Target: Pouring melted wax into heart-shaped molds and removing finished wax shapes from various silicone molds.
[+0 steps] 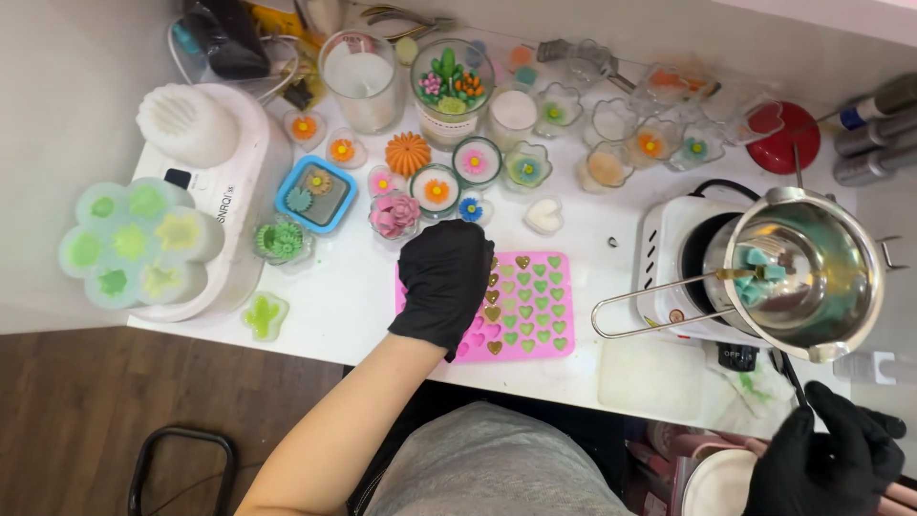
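My left hand [445, 283] wears a black glove and rests flat on the left part of a pink silicone mould [549, 306] with many small heart cavities, most filled green, a few gold. My right hand [826, 459], also gloved in black, is closed on a thin dark stick [789, 371] at the lower right. The stick points up toward a steel melting pot [812, 272] that sits tilted on a small white hotplate [669, 248]. Teal wax pieces [761, 277] lie inside the pot.
Many small decorated candles and glass jars crowd the back of the white table [344, 296]. A white machine [239, 162] with a green flower-shaped mould [134, 244] stands at the left. A red dish [783, 143] and metal tubes lie at the right back.
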